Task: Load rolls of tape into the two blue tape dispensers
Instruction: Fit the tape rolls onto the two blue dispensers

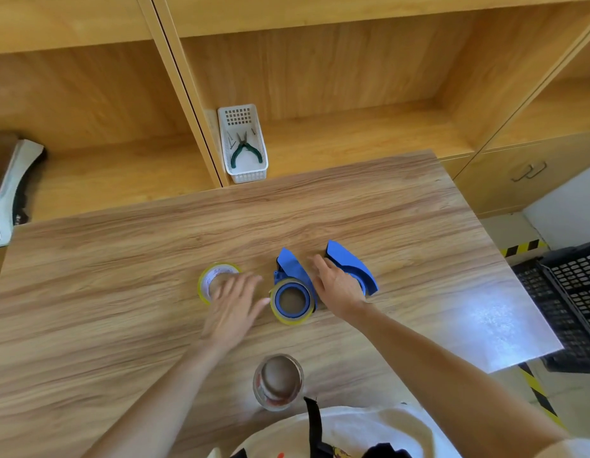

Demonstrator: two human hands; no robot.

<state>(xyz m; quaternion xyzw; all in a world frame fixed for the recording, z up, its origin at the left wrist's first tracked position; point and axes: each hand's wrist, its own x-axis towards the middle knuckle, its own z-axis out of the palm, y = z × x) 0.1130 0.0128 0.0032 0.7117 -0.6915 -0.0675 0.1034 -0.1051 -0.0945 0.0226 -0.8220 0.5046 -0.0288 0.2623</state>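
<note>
Two blue tape dispensers lie on the wooden table [121, 276]. The nearer dispenser [292, 267] carries a yellowish tape roll [291, 320] on its hub. The other dispenser [351, 264] lies to its right with no roll visible on it. My right hand [336, 284] rests between the two, fingers spread, its palm side against the right dispenser. A loose yellow-edged roll [214, 276] lies left of the dispensers. My left hand [232, 304], blurred and open, hovers over that roll's near side. A clear tape roll [277, 381] stands near the table's front edge.
A white basket [244, 143] with green-handled pliers stands on the shelf behind the table. Wooden shelving runs along the back. Black crates [571, 302] sit on the floor to the right, beside a drawer unit [518, 180]. A grey device [2, 200] is at the far left.
</note>
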